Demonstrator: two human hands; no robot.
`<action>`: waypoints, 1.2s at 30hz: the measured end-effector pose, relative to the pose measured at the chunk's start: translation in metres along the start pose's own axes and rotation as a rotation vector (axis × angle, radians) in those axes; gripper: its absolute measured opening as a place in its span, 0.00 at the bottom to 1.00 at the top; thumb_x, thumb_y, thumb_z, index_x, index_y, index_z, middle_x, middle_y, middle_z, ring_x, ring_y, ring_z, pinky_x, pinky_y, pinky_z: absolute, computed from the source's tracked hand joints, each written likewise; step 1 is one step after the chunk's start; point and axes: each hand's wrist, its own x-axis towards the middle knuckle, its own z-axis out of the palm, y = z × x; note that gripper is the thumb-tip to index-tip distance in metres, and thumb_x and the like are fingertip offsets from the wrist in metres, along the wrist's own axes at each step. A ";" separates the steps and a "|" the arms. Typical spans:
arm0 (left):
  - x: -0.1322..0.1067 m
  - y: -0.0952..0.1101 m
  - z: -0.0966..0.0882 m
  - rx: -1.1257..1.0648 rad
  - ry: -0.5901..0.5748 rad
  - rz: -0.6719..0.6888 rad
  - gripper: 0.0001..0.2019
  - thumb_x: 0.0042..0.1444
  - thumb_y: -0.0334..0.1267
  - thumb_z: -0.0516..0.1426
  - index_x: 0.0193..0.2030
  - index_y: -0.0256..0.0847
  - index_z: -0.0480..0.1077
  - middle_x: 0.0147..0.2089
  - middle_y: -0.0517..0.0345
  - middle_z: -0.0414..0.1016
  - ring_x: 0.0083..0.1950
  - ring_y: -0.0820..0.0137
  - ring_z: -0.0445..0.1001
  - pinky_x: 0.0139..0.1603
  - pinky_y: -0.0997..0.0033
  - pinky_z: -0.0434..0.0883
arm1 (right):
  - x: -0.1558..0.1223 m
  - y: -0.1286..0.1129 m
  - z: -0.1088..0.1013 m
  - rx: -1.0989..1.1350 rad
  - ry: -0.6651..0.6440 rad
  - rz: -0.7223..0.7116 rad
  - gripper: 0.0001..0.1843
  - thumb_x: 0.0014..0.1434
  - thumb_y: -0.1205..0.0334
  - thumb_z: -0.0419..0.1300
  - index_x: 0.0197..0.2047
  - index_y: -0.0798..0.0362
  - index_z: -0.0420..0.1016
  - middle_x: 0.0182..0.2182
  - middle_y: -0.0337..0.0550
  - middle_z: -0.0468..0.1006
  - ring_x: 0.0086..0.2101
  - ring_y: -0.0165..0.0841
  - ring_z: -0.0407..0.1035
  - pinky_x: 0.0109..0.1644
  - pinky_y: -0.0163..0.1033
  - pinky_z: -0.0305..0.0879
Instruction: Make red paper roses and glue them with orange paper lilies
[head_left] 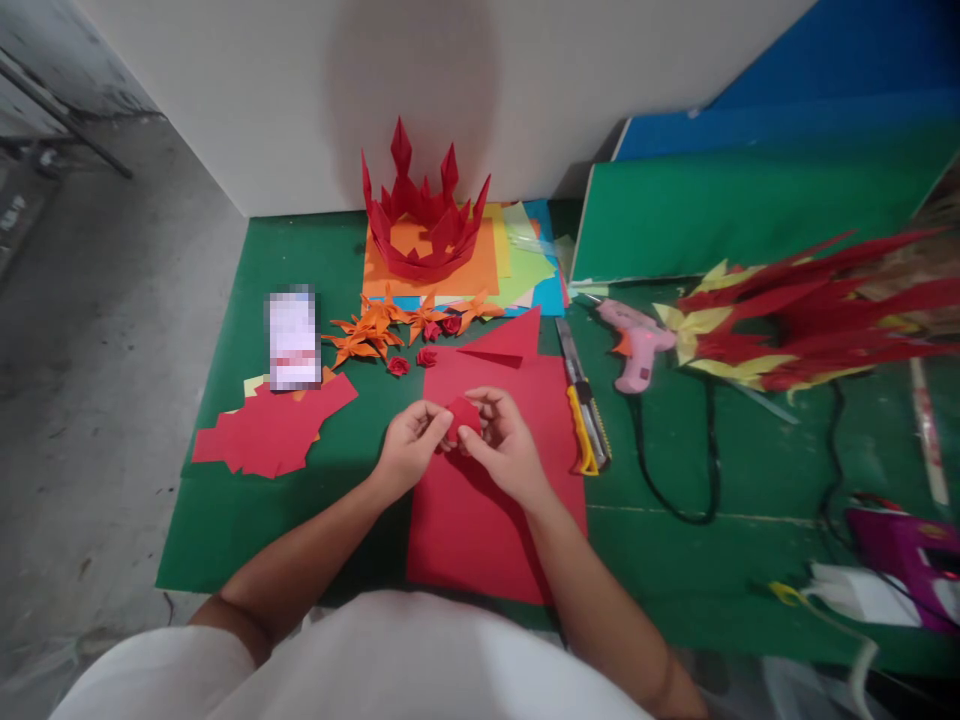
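**Left hand [409, 442] and right hand [508, 440] pinch a small red paper [464, 418]**

In the head view, the small red paper is near the middle of the picture, above the upper part of a large red sheet [487, 525] that lies on the green tabletop [232, 520]. The left grip grasps the paper's left side, with the thumb on its near face; the right grip grasps its right side in the same way. The other fingers are partly hidden, and the exact shape of the fold is too small to tell.

Just beyond the hands, a folded red triangle [510, 340] lies across the top edge of the sheet. Orange paper flowers [360, 340] and small red roses [398, 367] are grouped to its left and behind it. Farther back, a red paper crown [433, 264] stands upright on a stack of colored paper [481, 284].

To the left, red paper pieces [274, 430] lie in a loose pile, touching a pixelated rectangle [293, 340]. To the right of the sheet is a cutter with a yellow handle [585, 432], then a pink glue gun [637, 355] near a red and yellow paper piece [817, 305]. A purple box [896, 560] is at the far right.
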 end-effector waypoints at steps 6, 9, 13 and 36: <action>-0.002 -0.001 0.003 0.004 0.047 0.007 0.22 0.46 0.57 0.62 0.26 0.38 0.64 0.19 0.66 0.67 0.20 0.79 0.67 0.23 0.78 0.65 | 0.001 0.000 0.002 0.013 -0.001 -0.015 0.16 0.55 0.60 0.62 0.46 0.44 0.64 0.37 0.38 0.66 0.29 0.26 0.63 0.29 0.31 0.65; 0.001 0.002 0.003 -0.050 -0.002 -0.021 0.23 0.42 0.57 0.64 0.27 0.38 0.65 0.20 0.66 0.68 0.21 0.78 0.67 0.25 0.77 0.67 | 0.001 0.000 0.001 0.029 0.015 0.010 0.16 0.55 0.58 0.62 0.46 0.44 0.63 0.36 0.37 0.65 0.26 0.26 0.62 0.26 0.31 0.63; 0.003 0.003 0.003 -0.096 -0.031 -0.054 0.22 0.39 0.54 0.66 0.29 0.38 0.65 0.21 0.66 0.68 0.22 0.78 0.67 0.27 0.77 0.67 | 0.001 -0.001 -0.001 -0.019 0.055 -0.009 0.15 0.55 0.57 0.62 0.45 0.45 0.66 0.37 0.38 0.68 0.29 0.27 0.65 0.30 0.33 0.65; 0.004 -0.008 0.000 -0.127 0.020 0.095 0.15 0.43 0.39 0.67 0.30 0.39 0.64 0.29 0.64 0.68 0.30 0.78 0.68 0.33 0.79 0.67 | 0.000 -0.012 -0.003 -0.450 0.104 -0.379 0.05 0.58 0.68 0.58 0.33 0.49 0.73 0.29 0.39 0.76 0.30 0.32 0.69 0.36 0.39 0.67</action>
